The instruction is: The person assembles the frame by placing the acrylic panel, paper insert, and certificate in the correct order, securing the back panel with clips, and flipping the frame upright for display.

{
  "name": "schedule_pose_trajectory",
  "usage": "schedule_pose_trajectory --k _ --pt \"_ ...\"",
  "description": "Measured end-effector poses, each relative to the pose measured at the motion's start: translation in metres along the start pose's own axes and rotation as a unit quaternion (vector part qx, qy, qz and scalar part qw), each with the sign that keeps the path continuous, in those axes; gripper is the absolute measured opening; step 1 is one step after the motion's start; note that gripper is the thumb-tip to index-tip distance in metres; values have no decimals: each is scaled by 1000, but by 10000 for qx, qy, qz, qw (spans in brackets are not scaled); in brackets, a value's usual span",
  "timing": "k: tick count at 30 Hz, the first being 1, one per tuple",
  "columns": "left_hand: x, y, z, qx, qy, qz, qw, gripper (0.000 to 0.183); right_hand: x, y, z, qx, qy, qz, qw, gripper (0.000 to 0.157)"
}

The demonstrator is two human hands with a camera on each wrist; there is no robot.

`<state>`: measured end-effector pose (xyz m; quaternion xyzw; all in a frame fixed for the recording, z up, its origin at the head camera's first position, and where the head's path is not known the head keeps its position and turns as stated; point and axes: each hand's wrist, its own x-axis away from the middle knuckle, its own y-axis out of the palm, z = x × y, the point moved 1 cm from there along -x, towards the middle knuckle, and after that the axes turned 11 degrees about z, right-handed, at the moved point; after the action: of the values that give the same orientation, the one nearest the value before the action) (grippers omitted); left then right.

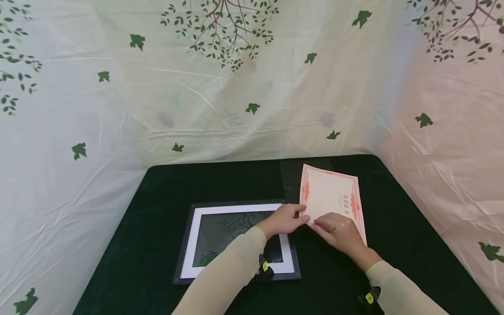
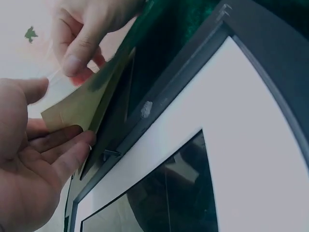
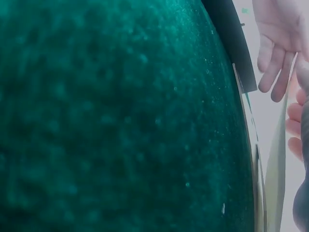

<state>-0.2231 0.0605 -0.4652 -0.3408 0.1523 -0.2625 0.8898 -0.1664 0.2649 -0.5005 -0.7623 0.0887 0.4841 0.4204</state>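
A certificate sheet (image 1: 327, 188) with a pink-red border and printed characters is lifted at its near-left corner, its pale underside showing in the left wrist view. My right hand (image 1: 339, 232) pinches its near edge between thumb and curled fingers. Beside it my left hand (image 1: 286, 218) touches the same corner; in the left wrist view its loosely extended fingers reach under the sheet while the thumb stands away from it. Left of the sheet, partly beneath my left forearm, lies a dark picture frame (image 1: 237, 276) with a white mat (image 1: 197, 262) and a dark glossy middle.
A dark flat panel (image 1: 290, 175) lies beyond the frame, partly covered by the certificate. Dark green cloth (image 1: 130, 245) covers the table. Behind and at both sides hangs a pale curtain (image 1: 220, 109) with leaf prints.
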Motion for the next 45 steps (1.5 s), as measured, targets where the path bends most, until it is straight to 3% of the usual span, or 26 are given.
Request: schedule_pose_trajectory --k 6,12,21,27,31,34,37,41,45 --pt "8 -9 -3 501 -393 420 9971 46 4 -2 3 118 811 -135 9965 25" --pt "22 -20 -10 1310 -964 749 9838 49 7 -3 6 240 1845 -305 9821 22" --pt "44 -45 -22 1622 -1061 1500 9695 48 -4 1 8 224 2808 1 9595 34" --pt "56 -58 -30 1714 -1166 2078 9559 45 -7 9 12 130 3862 -127 9223 54" --pt "64 -65 -36 1903 -1221 2355 9452 46 -7 14 10 -101 4391 -524 8968 67" --pt "72 -70 -39 2013 -1292 2547 9370 46 -9 14 4 -454 4855 -956 8678 78" --pt "77 -72 -44 2169 -1436 2701 9270 44 -9 13 -5 -947 5314 -1325 8313 86" --pt "81 -70 -53 2424 -1610 2755 9162 40 -6 15 -17 -1455 5559 -1663 8014 87" --pt "86 -69 -56 2319 -1674 2685 9199 36 -3 20 -23 -1981 5646 -1696 7831 84"
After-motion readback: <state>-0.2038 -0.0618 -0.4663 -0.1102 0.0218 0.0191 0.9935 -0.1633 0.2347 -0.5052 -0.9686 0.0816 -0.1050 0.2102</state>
